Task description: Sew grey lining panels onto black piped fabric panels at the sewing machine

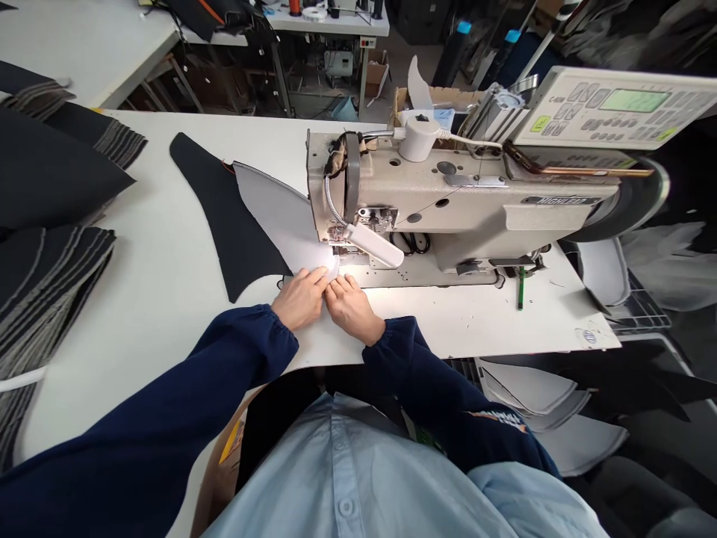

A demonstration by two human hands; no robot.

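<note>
Head view, cardboard box: behind the sewing machine [476, 202], a pale curved piece [417, 84] sticking up from the cardboard box [399, 104].
Wire rack: at far right, the wire rack [644, 302] bears a white panel [608, 276].
Grips: left grip [304, 299] and right grip [352, 308] sit side by side, fingers close together on the near end of the light grey piece [274, 205]; whether they pinch it I cannot tell.
Grey piece: on the white table [162, 246], running up and left from the fingertips, partly under the machine head, beside the needle area.
Its look: smooth, curved, brightly lit near the needle, overlapping a dark piece [224, 217]; orange-red thread [228, 166] shows at the upper corner.
</note>
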